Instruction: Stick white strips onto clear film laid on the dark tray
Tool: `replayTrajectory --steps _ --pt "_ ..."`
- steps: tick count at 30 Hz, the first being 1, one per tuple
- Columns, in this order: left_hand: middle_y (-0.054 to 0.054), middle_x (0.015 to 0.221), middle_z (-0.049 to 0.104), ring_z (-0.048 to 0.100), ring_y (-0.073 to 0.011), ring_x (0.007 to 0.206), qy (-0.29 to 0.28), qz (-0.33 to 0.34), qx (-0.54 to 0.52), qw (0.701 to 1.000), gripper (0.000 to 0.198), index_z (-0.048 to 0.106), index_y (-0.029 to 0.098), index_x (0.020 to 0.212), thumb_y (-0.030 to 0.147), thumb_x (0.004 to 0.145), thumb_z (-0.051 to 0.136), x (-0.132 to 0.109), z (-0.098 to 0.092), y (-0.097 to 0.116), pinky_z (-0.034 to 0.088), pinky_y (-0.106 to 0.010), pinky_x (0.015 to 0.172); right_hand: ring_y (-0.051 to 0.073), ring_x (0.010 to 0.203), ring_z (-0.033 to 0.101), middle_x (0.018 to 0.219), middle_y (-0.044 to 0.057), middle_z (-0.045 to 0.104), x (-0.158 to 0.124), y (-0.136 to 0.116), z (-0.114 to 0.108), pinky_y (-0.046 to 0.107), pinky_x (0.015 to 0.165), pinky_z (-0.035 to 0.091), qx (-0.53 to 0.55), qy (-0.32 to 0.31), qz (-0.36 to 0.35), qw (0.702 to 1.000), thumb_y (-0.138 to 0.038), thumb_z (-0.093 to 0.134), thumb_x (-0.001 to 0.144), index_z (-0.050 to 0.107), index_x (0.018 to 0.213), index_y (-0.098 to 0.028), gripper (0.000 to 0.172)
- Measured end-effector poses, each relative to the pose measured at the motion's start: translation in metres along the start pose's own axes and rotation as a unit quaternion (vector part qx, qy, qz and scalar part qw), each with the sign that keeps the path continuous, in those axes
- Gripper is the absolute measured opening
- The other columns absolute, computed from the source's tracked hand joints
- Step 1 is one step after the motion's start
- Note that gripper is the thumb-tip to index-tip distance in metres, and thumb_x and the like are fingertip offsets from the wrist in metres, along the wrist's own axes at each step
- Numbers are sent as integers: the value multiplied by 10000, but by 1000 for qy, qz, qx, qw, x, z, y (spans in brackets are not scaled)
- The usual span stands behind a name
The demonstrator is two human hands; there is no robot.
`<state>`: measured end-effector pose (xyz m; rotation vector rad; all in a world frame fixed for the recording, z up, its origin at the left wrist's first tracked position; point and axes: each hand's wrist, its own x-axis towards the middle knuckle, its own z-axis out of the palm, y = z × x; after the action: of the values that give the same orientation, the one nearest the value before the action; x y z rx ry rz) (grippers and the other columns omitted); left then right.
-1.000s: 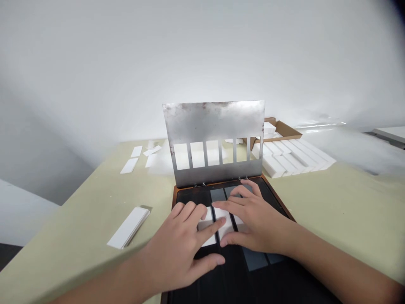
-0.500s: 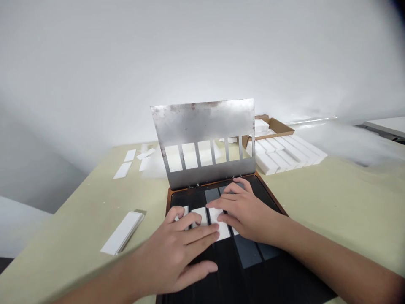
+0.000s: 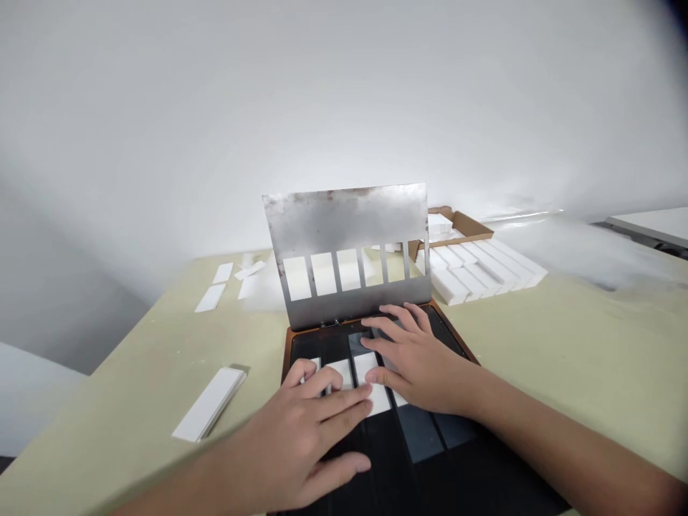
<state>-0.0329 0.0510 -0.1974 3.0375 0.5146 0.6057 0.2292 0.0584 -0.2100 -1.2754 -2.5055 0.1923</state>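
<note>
The left hand point(image 3: 290, 437) and right hand point(image 3: 419, 365) lie open and flat, fingers spread, grasping nothing, on white strips point(image 3: 364, 365) set in the slots of a black tray point(image 3: 387, 466). A perforated steel plate point(image 3: 344, 222) stands hinged at the tray's 12 o'clock. On the tabletop point(image 3: 564, 337), a stack of white strips point(image 3: 209, 405) lies at 8 o'clock, and white bars point(image 3: 484, 265) lie at 1 o'clock.

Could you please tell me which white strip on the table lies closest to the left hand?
The front strip beside the tray; the others lie farther back.
</note>
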Motion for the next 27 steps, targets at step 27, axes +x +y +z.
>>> replayTrajectory --steps 27 --pt "-175 1582 470 468 -416 1406 -14 -41 -59 997 352 712 267 1317 337 972 708 -4 2 -6 392 -598 1095 230 1084 607 965 -27 799 -11 -3 6 596 1249 86 -31 71 -100 992 -187 589 1032 757 1059 -257 184"
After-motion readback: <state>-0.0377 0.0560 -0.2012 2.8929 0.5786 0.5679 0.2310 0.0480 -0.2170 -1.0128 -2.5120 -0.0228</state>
